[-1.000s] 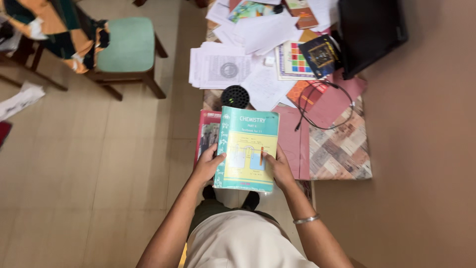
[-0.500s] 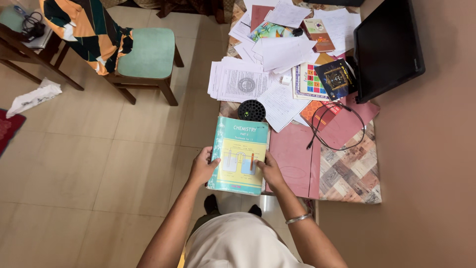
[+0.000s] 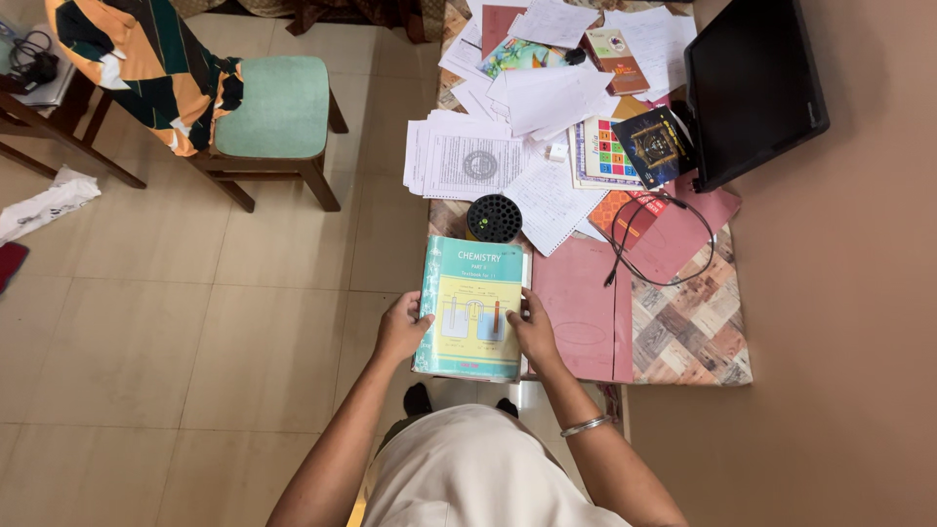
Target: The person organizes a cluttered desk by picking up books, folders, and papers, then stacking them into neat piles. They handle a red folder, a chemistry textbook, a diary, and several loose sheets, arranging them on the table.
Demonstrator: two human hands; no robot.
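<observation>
I hold a teal and yellow textbook (image 3: 472,304) flat over the near left corner of a cluttered table (image 3: 688,332). My left hand (image 3: 402,328) grips its left edge and my right hand (image 3: 534,330) grips its right edge, thumb on the cover. A silver bangle sits on my right wrist. The book seems to lie on top of another book, whose edge shows at the right. A black round perforated holder (image 3: 494,218) stands just beyond the book's far edge.
Pink folders (image 3: 586,307), a black cable (image 3: 649,244), loose papers (image 3: 468,161), several small books and a black monitor (image 3: 752,83) cover the table. A green-seated wooden chair (image 3: 268,112) with patterned cloth stands at left on the tiled floor. A wall runs along the right.
The book has moved down and nearer to the table's corner, and the pink book seen under it a second ago is now covered. The camera view shifted, showing more of the table.
</observation>
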